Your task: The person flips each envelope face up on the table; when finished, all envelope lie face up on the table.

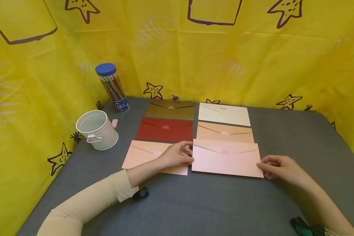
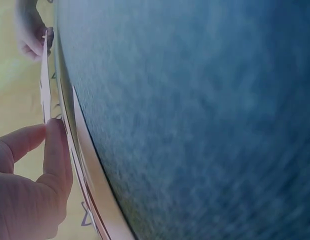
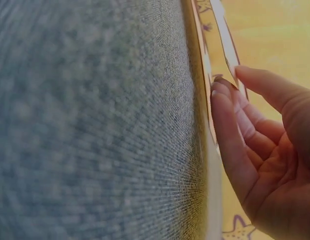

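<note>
Both hands hold a pale pink envelope by its two ends, lifted off the table. Its left edge is pinched between thumb and fingertips of my left hand. At the lower right corner, my right hand pinches it, thumb on the near face. In the left wrist view the envelope appears edge-on, spanning both hands. Behind it lies a peach envelope, its lower part hidden. Under the left hand rests a light pink envelope, with a red envelope just beyond.
Farther back lie a gold-brown envelope and a cream envelope. At left stand a white metal bucket, a blue-lidded tub of pencils and a small pink block. A yellow patterned cloth hangs behind the grey table.
</note>
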A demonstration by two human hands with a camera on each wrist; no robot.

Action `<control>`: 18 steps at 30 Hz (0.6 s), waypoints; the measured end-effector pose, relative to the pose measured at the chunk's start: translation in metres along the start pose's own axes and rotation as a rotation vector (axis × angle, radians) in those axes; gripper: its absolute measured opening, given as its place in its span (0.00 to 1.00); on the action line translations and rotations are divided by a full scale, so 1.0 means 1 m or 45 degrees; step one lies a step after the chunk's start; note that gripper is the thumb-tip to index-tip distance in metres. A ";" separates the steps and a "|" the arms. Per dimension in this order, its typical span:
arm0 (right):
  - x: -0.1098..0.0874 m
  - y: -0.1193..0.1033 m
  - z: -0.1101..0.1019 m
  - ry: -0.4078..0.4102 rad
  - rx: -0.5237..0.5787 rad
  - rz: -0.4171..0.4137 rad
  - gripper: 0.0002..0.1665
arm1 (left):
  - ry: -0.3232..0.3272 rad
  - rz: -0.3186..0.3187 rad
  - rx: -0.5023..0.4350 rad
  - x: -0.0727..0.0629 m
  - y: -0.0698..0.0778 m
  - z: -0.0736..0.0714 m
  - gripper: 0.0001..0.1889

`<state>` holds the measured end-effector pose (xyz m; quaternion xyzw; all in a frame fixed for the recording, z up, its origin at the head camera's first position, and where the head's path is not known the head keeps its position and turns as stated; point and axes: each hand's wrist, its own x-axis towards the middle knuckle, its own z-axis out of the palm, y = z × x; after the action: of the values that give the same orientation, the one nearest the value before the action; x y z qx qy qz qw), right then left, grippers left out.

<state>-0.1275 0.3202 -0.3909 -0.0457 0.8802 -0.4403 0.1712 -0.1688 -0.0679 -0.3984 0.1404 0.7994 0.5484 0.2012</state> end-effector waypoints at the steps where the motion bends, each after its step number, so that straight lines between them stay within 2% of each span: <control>1: 0.000 0.000 0.000 -0.007 -0.014 0.007 0.22 | -0.002 -0.005 0.019 -0.002 0.000 0.001 0.34; 6: -0.001 0.003 0.000 -0.039 -0.044 0.009 0.19 | -0.026 -0.036 0.138 -0.005 0.002 0.004 0.35; 9: -0.001 0.006 0.000 -0.060 -0.048 -0.011 0.18 | -0.042 -0.055 0.165 -0.006 0.001 0.005 0.35; 18: -0.003 0.006 0.001 -0.102 -0.073 0.012 0.18 | -0.068 -0.068 0.086 -0.008 0.000 0.005 0.30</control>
<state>-0.1241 0.3237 -0.3956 -0.0639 0.8850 -0.4120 0.2073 -0.1589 -0.0673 -0.3990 0.1402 0.8152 0.5117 0.2322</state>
